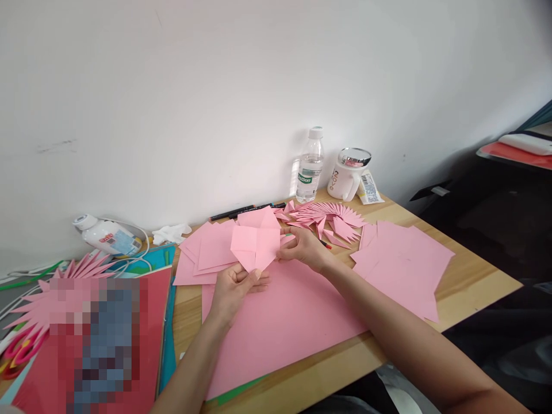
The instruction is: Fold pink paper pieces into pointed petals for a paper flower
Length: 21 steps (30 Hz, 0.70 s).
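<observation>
Between my two hands a small creased pink sheet of paper (257, 237) is held up, its lower corners folded in. My left hand (235, 287) pinches its bottom tip between thumb and fingers. At its right edge my right hand (304, 247) grips it, also closed. Beneath both hands lies a large pink sheet (284, 333) on the wooden table. Several pink paper squares (215, 247) are spread behind my left hand. Beyond my right hand sits a fan of folded pink paper pieces (330, 215), with loose folded pieces around it.
A water bottle (310, 167) and a white mug (347, 175) stand by the wall. More pink sheets (401, 264) lie on the right. To the left are a red folder (150, 333), a white bottle (107, 236), scissors (23, 348) and another pink folded fan (32, 307).
</observation>
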Each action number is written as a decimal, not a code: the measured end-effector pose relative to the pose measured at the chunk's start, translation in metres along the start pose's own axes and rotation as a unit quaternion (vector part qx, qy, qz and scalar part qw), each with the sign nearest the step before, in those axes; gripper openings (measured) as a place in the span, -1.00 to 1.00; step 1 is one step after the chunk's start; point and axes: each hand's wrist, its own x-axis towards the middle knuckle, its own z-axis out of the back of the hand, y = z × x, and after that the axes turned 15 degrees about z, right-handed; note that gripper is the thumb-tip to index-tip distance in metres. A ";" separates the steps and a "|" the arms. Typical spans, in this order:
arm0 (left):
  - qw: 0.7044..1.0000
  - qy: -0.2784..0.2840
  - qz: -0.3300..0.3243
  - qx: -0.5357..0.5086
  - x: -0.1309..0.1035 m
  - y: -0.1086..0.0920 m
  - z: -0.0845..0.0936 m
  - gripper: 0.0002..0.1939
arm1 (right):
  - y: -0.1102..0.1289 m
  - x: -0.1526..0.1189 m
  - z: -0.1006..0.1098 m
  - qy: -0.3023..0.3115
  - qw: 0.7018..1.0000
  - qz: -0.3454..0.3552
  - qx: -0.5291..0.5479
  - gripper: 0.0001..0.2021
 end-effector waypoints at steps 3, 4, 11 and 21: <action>1.000 -0.002 -0.004 0.000 -0.001 -0.001 -0.001 -0.66 | -0.001 0.001 0.003 0.004 1.000 0.004 -0.012 -0.53; 1.000 -0.003 -0.006 -0.001 -0.002 -0.002 -0.001 -0.65 | -0.001 0.002 0.004 -0.005 1.000 0.008 -0.020 -0.53; 0.999 0.026 -0.005 0.042 -0.004 -0.006 0.003 -0.75 | 0.008 0.005 0.005 -0.164 0.984 0.062 0.009 -0.65; 0.997 0.000 -0.020 0.071 -0.001 -0.005 0.003 -0.70 | 0.003 0.002 0.000 -0.114 0.992 0.053 0.004 -0.50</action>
